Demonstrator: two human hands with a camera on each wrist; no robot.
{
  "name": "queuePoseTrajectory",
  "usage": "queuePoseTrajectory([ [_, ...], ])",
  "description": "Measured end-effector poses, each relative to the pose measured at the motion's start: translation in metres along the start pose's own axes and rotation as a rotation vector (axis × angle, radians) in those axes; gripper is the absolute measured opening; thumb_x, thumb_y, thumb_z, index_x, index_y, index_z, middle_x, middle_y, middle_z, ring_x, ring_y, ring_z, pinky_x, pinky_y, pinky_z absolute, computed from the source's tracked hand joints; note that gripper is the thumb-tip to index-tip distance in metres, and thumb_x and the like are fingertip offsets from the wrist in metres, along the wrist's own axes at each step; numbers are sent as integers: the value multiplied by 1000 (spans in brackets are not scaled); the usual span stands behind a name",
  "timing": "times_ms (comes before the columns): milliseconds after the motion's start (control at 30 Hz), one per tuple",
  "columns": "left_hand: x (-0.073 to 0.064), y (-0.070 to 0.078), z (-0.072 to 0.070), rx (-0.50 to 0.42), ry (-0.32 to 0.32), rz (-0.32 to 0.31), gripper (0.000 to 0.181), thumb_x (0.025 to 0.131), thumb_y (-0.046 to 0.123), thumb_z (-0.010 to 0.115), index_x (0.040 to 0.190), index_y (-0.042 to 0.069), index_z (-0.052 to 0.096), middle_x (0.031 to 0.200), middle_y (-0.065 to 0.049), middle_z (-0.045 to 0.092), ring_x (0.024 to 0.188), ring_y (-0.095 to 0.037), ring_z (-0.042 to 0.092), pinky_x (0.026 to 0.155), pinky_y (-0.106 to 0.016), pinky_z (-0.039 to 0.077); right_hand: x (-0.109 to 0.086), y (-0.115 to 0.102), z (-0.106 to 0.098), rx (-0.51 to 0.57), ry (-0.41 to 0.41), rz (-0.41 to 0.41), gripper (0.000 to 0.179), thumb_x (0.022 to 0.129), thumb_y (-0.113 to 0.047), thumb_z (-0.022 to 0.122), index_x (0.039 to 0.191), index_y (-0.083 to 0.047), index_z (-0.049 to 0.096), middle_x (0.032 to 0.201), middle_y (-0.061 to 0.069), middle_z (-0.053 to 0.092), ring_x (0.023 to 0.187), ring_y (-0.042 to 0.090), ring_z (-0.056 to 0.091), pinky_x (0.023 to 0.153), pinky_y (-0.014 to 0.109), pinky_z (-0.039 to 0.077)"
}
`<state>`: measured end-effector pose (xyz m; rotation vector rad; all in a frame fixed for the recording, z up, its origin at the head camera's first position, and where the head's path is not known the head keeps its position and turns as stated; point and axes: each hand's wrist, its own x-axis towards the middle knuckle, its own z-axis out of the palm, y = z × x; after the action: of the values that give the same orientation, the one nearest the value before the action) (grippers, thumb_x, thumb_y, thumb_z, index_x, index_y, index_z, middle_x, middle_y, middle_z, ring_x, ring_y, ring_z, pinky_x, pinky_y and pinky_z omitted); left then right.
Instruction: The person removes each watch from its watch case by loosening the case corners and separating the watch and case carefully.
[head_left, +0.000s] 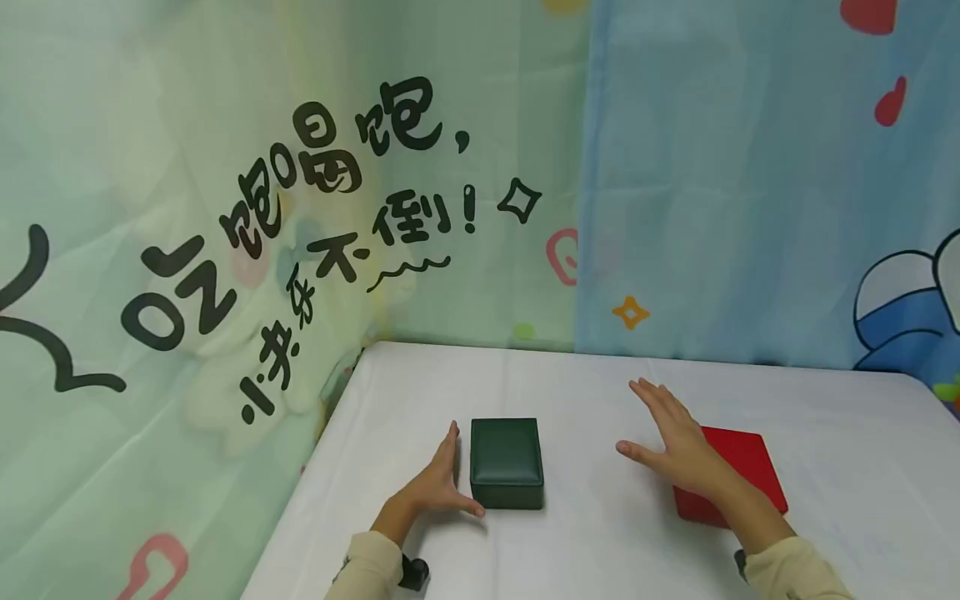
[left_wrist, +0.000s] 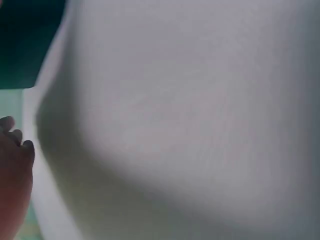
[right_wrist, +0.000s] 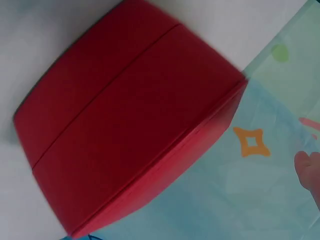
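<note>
A dark green box (head_left: 507, 454) with a closed lid sits near the middle of the white table. Beside its left side is my left hand (head_left: 438, 483), thumb and fingers spread, holding nothing; whether the fingertips touch the box I cannot tell. In the left wrist view the green box (left_wrist: 25, 45) shows at the upper left corner, with the fingers (left_wrist: 17, 150) below it. To the right lies a red box (head_left: 738, 458), partly hidden by my right hand (head_left: 682, 450), which is spread above its left part. The red box (right_wrist: 135, 110) appears closed in the right wrist view.
The white table (head_left: 585, 533) carries both boxes, set well apart. Behind it hangs a blue printed curtain (head_left: 735, 208), and a green one with black lettering (head_left: 450, 292) stands at the left and back. A small black device (head_left: 414, 573) is at the left wrist.
</note>
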<state>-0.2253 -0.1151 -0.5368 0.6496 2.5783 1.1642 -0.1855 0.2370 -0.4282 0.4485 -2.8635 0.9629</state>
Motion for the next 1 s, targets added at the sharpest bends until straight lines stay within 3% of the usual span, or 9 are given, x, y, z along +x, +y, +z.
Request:
queuePoseTrajectory([
  [200,7,-9,18,73,1,19,133,55,33,87,145,4,-7,152,-17,10,139,-35,15,109,-54,18,3,-3,20,19,6,-12,87,77,-39,68,143,-8,21,146,20,22,131,45,17,89,75,23],
  [367,10,-12,20,73,36,65,126,54,36,86,146,10,4,148,-11,26,135,-30,25,108,-54,19,11,-12,46,-7,-16,-22,91,72,-47,70,141,-8,25,144,20,28,129,44,23,87,73,28],
  [567,21,-11,17,142,45,76,124,56,39,83,146,9,5,148,-10,27,136,-26,25,109,-50,20,33,-33,82,29,-161,-143,107,66,-52,74,143,-3,18,147,23,20,132,46,20,93,69,28],
  [700,20,-14,16,176,42,87,122,58,39,83,146,7,5,147,-11,27,135,-26,26,109,-49,22,43,-44,104,41,-253,-140,119,60,-50,80,144,1,12,147,28,12,133,48,16,95,68,27],
  [867,23,-11,17,197,30,76,122,58,38,82,145,4,4,147,-13,26,135,-27,25,109,-48,22,50,-40,110,8,-308,-114,120,58,-45,82,142,5,14,147,28,13,131,48,23,95,64,31],
  [1000,23,-10,14,199,28,79,121,59,38,82,145,4,4,147,-13,26,136,-26,25,109,-47,22,53,-38,110,-2,-296,-125,116,59,-45,82,140,9,19,146,27,18,127,47,32,94,61,34],
])
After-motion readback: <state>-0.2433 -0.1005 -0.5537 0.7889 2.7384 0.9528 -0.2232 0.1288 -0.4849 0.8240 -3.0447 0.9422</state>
